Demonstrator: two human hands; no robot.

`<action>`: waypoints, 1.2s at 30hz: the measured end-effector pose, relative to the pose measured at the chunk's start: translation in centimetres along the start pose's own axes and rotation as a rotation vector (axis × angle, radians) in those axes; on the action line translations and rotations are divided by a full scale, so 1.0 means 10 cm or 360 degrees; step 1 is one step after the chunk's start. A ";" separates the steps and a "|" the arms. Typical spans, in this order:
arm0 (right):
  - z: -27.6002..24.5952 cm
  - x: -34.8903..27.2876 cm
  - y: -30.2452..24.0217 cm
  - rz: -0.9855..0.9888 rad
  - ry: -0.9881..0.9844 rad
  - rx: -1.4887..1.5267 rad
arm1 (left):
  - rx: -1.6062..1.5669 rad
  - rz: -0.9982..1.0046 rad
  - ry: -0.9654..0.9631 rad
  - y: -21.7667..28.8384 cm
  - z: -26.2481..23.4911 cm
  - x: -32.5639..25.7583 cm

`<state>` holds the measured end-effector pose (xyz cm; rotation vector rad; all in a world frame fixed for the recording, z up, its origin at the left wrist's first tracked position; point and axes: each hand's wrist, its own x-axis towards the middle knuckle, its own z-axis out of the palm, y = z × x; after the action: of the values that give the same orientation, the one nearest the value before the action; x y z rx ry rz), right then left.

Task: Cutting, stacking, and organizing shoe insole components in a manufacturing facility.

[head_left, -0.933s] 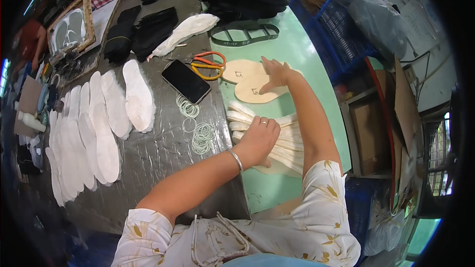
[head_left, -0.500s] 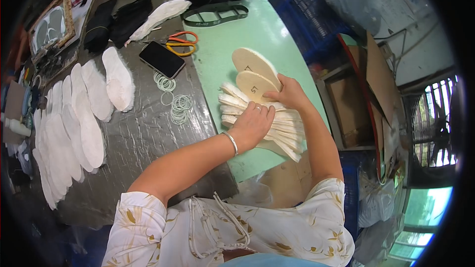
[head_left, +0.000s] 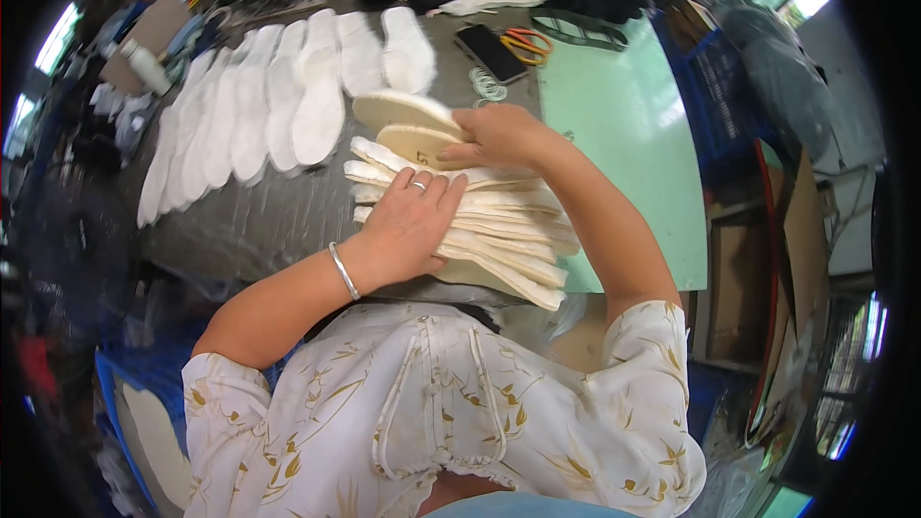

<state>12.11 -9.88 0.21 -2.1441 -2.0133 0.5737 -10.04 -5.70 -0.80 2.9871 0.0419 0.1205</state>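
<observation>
Cream insoles (head_left: pixel 499 230) fanned, left hand (head_left: pixel 408 225) flat, open — right hand (head_left: pixel 499 134) gripping top pair.

Cream insoles (head_left: pixel 480 221) are fanned beside white fleecy insoles (head_left: pixel 288 105) on the grey table (head_left: pixel 259 221); beyond them lie orange-handled scissors (head_left: pixel 528 43) and a mint-green mat (head_left: pixel 624 125).

A black phone (head_left: pixel 490 52) with a dark screen lies flat on the desk (head_left: pixel 624 125) beside orange-handled scissors (head_left: pixel 526 44); brown cardboard boxes (head_left: pixel 739 269) stand open right of the desk.
</observation>
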 end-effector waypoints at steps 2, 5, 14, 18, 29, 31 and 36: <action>0.20 0.29 -0.20 -0.0091 -0.0270 0.0063 | -0.0050 -0.0183 -0.0038 -0.21 0.18 -0.24; 0.32 0.52 -0.15 -0.0100 -0.0302 0.0303 | -0.0038 -0.0226 0.0000 -0.34 0.22 -0.34; 0.40 0.15 0.17 0.0126 0.0013 0.0364 | -0.0125 -0.0081 -0.0274 -0.49 0.11 -0.30; 0.42 -0.05 0.32 -0.0020 -0.0013 0.0594 | -0.0313 0.0067 -0.0096 -0.57 0.15 -0.34; 0.65 -0.34 0.57 -0.0051 0.0214 0.1473 | -0.2008 -0.0596 0.0601 -1.92 0.80 -0.14; 0.70 -0.50 0.78 0.0090 0.0369 0.1666 | -0.2260 -0.0636 0.0705 -1.85 0.88 -0.07; 1.16 -0.59 0.60 0.0268 0.1205 0.2147 | -0.1808 -0.0195 0.0582 -1.54 0.81 0.21</action>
<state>13.28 -18.00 -11.51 -1.2927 -0.6290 0.6807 -7.61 8.39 -10.96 1.7981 0.1403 0.4826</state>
